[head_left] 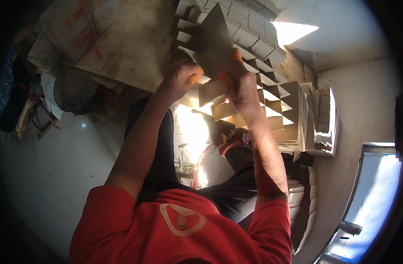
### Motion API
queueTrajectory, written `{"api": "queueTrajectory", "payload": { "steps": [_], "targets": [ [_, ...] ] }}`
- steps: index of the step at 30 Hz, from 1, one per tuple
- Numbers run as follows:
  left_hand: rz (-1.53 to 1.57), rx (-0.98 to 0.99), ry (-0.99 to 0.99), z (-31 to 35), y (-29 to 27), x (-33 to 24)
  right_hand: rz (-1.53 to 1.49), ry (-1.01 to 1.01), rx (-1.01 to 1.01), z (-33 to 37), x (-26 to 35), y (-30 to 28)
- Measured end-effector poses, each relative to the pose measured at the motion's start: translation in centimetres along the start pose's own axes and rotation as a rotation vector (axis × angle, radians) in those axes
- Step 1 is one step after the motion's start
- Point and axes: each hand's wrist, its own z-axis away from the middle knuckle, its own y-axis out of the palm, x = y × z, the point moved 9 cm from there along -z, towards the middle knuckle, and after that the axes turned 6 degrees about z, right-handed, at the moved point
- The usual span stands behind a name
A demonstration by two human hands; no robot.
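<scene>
A grid of interlocked cardboard dividers [272, 94] with open square cells lies in front of me, partly in bright sun. Over it stands a flat, shaded cardboard sheet [214, 37], its pointed corner toward the far side. My right hand [244, 86] grips the near part of this sheet, an orange finger cover showing at the top. To its left, my left hand [180, 78] is closed beside the grid's left edge. Orange covers are on its fingers too; what they pinch, if anything, is hidden. A smaller cardboard flap [210, 91] shows between the hands.
Bundled cardboard strips [250, 31] are stacked beyond the grid. More cardboard sheets [300, 119] stand at the right by the wall. A wooden board [131, 48] lies at the far left, with a carton [73, 31] tied with red strap. Below it is a round ribbed object [76, 90].
</scene>
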Motion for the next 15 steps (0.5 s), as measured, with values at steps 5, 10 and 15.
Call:
{"api": "queueTrajectory", "payload": {
  "steps": [5, 10, 15],
  "targets": [
    [0.032, 0.0, -0.007, -0.1, 0.2, 0.5, 0.005, 0.032, 0.033, 0.2, -0.1, 0.5],
    [0.02, 0.006, -0.015, -0.1, 0.2, 0.3, 0.019, -0.055, -0.034, -0.1, 0.9, 0.1],
    [0.007, -0.042, 0.004, -0.1, 0.2, 0.8, 0.097, 0.039, 0.063, 0.0, -0.2, 1.1]
  ]
}}
